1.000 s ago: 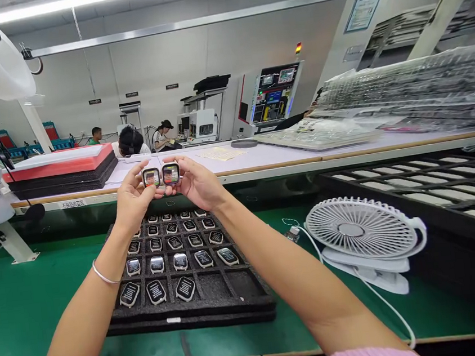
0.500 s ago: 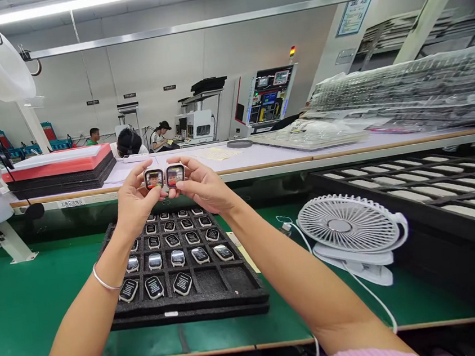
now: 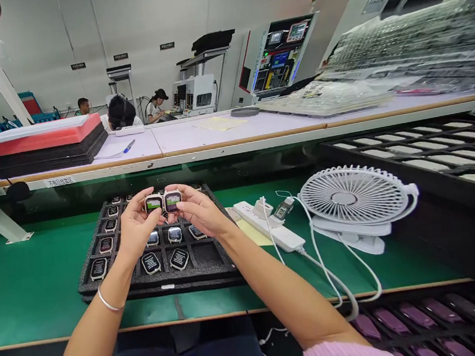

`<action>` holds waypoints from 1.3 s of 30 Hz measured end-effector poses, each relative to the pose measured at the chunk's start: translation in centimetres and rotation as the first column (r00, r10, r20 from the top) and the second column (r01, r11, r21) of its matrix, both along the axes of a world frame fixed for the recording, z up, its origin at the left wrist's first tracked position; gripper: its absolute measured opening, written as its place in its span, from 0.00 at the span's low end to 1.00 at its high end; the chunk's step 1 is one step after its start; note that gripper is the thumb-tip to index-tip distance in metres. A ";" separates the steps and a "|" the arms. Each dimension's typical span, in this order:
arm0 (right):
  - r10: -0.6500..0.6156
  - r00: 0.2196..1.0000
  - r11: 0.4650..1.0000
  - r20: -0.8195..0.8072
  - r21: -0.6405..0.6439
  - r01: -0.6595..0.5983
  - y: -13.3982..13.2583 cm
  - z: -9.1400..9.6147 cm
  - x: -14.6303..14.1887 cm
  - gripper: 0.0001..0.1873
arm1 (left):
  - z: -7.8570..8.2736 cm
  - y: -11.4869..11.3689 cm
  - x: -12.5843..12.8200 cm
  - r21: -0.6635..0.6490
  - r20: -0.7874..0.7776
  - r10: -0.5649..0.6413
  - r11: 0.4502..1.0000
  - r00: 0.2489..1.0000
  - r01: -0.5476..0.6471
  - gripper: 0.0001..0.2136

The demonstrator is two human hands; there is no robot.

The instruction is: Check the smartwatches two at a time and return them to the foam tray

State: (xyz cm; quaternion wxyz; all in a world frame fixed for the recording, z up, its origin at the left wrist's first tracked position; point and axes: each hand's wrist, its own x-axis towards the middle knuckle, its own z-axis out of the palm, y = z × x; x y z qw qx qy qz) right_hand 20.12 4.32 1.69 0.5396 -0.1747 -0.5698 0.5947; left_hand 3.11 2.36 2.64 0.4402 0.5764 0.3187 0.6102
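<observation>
Fingertips point(image 3: 149, 192) pinch two square, pale-cased smartwatches with lit screens, side by side above a black foam tray point(image 3: 164, 287) on the green worktop point(image 3: 28, 290): the left smartwatch point(image 3: 154, 204) in the nearly closed left hand point(image 3: 137, 225), the right smartwatch point(image 3: 172, 201) in the equally closed right hand point(image 3: 198, 210). Holding only the case edges looks best, leaving both screens unobstructed.

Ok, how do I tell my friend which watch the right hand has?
Find the green workbench, then the black foam tray of smartwatches on it. Just above the tray, the left hand and right hand each hold up a watch, side by side. Yours is the smartwatch in the right hand, nearer the white power strip, not the watches lying in the tray's slots.
</observation>
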 end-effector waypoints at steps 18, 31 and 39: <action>-0.043 0.998 0.998 0.037 0.038 0.042 0.5 -1.2 0.1 0.18 | -0.9 0.2 -0.2 -0.021 -0.023 -0.032 0.999 0.999 0.031 0.22; -0.036 0.999 0.999 0.013 -0.001 0.036 0.5 -1.2 0.0 0.20 | -0.9 0.5 -0.2 -0.076 0.063 -0.077 0.994 0.995 0.082 0.24; -0.058 0.997 0.963 -0.042 -0.265 0.045 0.8 -3.0 -0.3 0.20 | -2.5 1.2 0.0 -0.220 0.138 -0.057 0.972 0.989 0.087 0.25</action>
